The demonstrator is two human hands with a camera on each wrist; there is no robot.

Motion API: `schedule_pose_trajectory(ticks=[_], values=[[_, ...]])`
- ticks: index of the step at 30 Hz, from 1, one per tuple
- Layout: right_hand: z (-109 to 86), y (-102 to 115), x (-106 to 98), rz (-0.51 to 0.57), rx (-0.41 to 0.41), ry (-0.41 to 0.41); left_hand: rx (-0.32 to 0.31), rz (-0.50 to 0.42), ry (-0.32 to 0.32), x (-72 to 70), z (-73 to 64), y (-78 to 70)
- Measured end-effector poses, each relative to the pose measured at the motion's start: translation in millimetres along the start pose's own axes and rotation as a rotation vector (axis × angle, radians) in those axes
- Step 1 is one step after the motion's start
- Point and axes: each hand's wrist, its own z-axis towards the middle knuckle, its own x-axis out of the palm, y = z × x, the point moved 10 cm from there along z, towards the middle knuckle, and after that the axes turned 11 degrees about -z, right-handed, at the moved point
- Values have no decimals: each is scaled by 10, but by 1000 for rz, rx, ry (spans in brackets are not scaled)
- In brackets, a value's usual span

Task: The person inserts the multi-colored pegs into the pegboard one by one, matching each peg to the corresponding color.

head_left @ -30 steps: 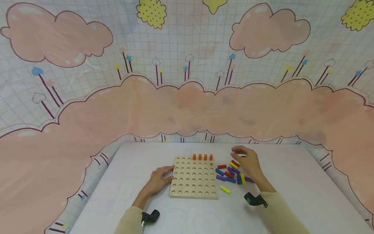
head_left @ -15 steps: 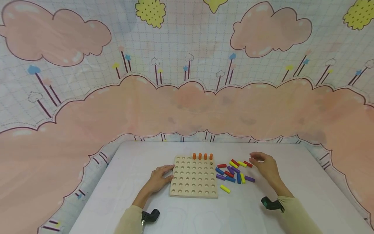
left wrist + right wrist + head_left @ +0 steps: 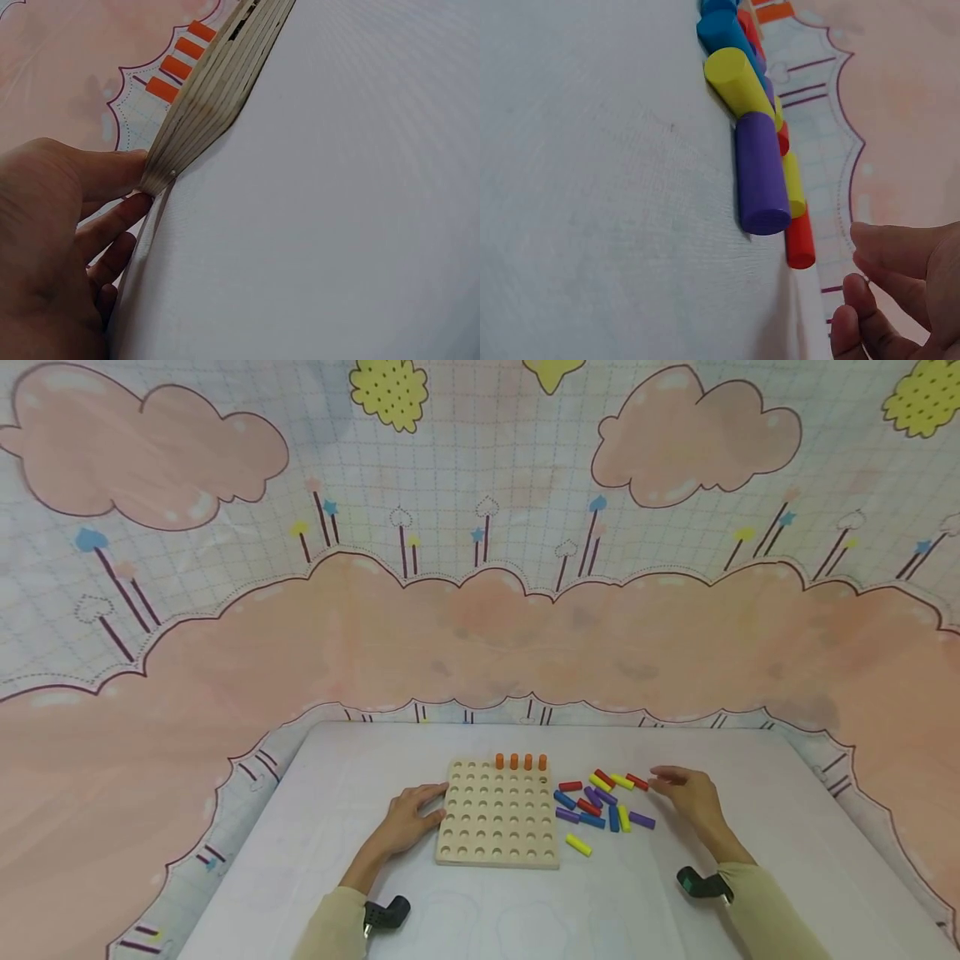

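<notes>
My left hand [image 3: 408,820] rests with fingertips and thumb against the left edge of a wooden peg board [image 3: 495,814]. In the left wrist view, thumb and forefinger touch the corner of the board [image 3: 202,105]. Several orange pegs [image 3: 513,762] stand upright in its far row, towards the right. Just right of the loose pegs hovers my right hand [image 3: 693,800], fingers loosely bent and holding nothing. Its fingertips are close to a red peg [image 3: 637,782], the rightmost of the far ones. In the right wrist view a purple peg [image 3: 763,176] lies nearer the camera than that red peg [image 3: 800,241].
Red, yellow, blue and purple pegs lie scattered right of the board, some touching. A single yellow peg [image 3: 578,845] lies nearest the front. The white table [image 3: 495,914] ends at a patterned cloth backdrop [image 3: 480,643].
My right hand has moved right and lower, uncovering a yellow and a red peg at the far right of the scatter. The left hand stays at the board's edge.
</notes>
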Motion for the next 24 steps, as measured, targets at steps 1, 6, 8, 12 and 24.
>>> schedule_pose_trajectory(ticks=[1,6,8,12,24], values=[[13,-23,25,10,7,14,-1,2,2,0,-1,2],[69,-104,118,34,28,61,4,-15,2,-7,3,-11],[84,-125,138,25,38,69,7,-18,4,-4,10,-11],[100,-155,188,11,59,102,12,-9,2,2,25,8],[101,-154,234,-45,70,98,5,-9,-5,17,18,58]])
